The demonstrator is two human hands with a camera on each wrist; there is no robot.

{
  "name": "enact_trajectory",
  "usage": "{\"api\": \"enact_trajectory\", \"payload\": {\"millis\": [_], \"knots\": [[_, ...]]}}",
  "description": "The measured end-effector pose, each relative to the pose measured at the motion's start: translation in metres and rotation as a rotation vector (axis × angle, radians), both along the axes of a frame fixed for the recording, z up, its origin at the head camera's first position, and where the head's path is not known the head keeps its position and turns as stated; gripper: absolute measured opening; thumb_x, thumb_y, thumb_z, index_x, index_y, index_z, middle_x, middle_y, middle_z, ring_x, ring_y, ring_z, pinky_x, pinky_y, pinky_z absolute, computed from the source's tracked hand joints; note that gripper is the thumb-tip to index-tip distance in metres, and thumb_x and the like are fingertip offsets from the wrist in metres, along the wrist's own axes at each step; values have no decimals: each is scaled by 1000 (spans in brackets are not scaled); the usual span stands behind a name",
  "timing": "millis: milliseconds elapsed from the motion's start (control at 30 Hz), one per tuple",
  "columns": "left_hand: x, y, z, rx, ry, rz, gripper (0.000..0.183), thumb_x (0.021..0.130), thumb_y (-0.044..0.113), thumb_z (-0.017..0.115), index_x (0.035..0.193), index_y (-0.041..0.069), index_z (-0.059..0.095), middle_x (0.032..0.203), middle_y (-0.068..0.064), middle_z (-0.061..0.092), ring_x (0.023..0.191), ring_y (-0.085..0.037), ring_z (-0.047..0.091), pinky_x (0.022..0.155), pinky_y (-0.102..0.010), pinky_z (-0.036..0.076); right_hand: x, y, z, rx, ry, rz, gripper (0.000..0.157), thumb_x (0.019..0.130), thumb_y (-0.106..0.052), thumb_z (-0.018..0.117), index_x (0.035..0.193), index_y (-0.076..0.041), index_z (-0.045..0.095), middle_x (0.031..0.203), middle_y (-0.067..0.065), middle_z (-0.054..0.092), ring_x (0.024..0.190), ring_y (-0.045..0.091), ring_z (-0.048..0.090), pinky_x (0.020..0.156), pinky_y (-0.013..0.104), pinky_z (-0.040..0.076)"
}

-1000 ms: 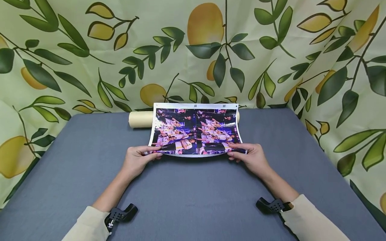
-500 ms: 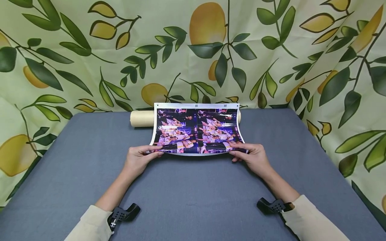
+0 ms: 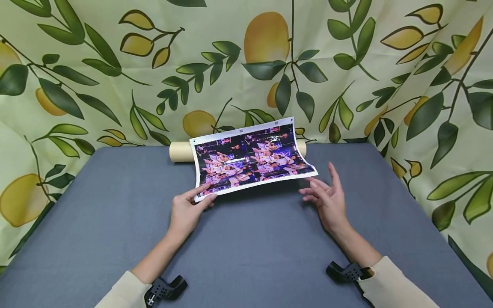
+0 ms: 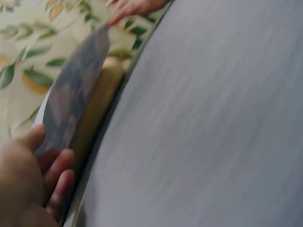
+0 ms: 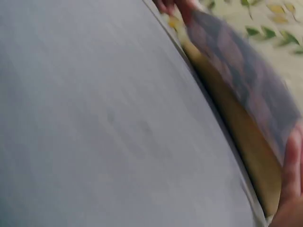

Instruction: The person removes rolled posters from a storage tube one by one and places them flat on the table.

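A glossy photo sheet (image 3: 246,158) with a white border carries two like pictures of a group of people, side by side. My left hand (image 3: 188,214) pinches its near left corner between thumb and fingers, and the sheet slopes up to the right. Its near right corner curves upward beside my right hand (image 3: 327,205), whose fingers are spread, index finger raised, the other fingertips just below that corner. From the left wrist view, the dull back of the sheet (image 4: 78,90) faces the camera; both wrist views are blurred.
Behind the sheet, a cream-coloured roll (image 3: 180,152) lies along the back of the grey-covered table (image 3: 246,248), partly hidden by the sheet. A leaf-and-fruit patterned cloth (image 3: 154,94) hangs at the back and sides.
My right hand has let go of the sheet's right corner and spread its fingers. The sheet has tilted, its right side higher, and now hangs from my left hand alone.
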State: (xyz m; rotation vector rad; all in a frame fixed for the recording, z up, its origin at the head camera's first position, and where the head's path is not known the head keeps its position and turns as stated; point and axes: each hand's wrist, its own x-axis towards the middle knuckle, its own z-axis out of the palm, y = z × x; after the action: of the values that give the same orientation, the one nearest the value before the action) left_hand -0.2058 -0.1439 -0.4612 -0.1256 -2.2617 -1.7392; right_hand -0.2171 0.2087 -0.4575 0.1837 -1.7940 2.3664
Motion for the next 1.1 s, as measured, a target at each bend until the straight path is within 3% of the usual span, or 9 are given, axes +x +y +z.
{"api": "enact_trajectory", "payload": {"millis": [200, 333, 467, 600, 700, 767, 867, 1000, 1100], "knots": [[22, 33, 1, -29, -60, -10, 50, 87, 17, 80, 133, 5, 65, 77, -18, 77, 64, -14, 74, 57, -17, 54, 22, -41, -1, -27, -70, -45, 52, 103, -4, 53, 146, -6, 23, 103, -3, 77, 78, 12, 75, 68, 28, 62], [33, 53, 0, -96, -101, -111, 53, 92, 21, 75, 140, 5, 60, 73, -11, 76, 56, -7, 65, 54, -19, 49, 29, -60, -2, 162, -98, -22, 27, 103, -10, 58, 121, 9, 51, 95, 12, 78, 77, 14, 76, 66, 32, 62], [44, 67, 1, -237, -104, -203, 60, 92, 26, 74, 146, 10, 54, 70, 1, 71, 51, 0, 50, 51, -21, 42, 30, -70, -2, 326, -130, 0, 27, 100, -15, 64, 108, 11, 64, 94, 26, 75, 77, 13, 76, 66, 32, 62], [52, 74, 3, -318, -83, -351, 71, 93, 27, 74, 155, 16, 42, 90, 6, 78, 63, 4, 58, 57, -18, 46, 31, -71, -2, 330, -168, 22, 23, 100, -9, 62, 107, 12, 65, 93, 24, 76, 77, 11, 75, 67, 30, 62], [55, 74, 9, -323, -78, -410, 74, 95, 31, 71, 159, 19, 35, 91, 6, 79, 62, 5, 60, 55, -19, 47, 33, -69, -2, 266, -176, 17, 16, 99, -2, 57, 101, 12, 63, 83, 11, 77, 73, 12, 75, 64, 30, 62], [52, 70, 13, -312, -70, -378, 69, 97, 34, 68, 157, 19, 38, 81, 5, 78, 55, 2, 58, 50, -21, 46, 35, -66, -1, 223, -155, 3, 14, 99, 1, 54, 96, 12, 62, 77, 1, 75, 69, 12, 73, 62, 30, 61], [37, 57, 17, -295, -15, -213, 49, 99, 31, 66, 143, 14, 56, 71, 3, 74, 51, -5, 57, 50, -24, 47, 37, -62, -2, 177, -65, 4, 13, 97, 6, 49, 94, 13, 61, 78, -6, 72, 67, 10, 71, 61, 30, 61], [3, 28, 12, -389, 23, 50, 38, 96, 26, 68, 131, 11, 66, 104, -7, 75, 86, -21, 66, 78, -36, 53, 35, -54, -8, 127, 112, 147, 22, 96, 11, 44, 103, 4, 65, 89, -8, 75, 76, 6, 72, 67, 26, 61], [-19, 3, 7, -413, -60, 84, 51, 97, 28, 66, 143, 9, 55, 132, -15, 66, 118, -32, 59, 102, -49, 45, 30, -47, -12, 77, 176, 364, 37, 96, 11, 40, 112, -8, 68, 102, -8, 75, 88, 4, 72, 77, 22, 59]]}}
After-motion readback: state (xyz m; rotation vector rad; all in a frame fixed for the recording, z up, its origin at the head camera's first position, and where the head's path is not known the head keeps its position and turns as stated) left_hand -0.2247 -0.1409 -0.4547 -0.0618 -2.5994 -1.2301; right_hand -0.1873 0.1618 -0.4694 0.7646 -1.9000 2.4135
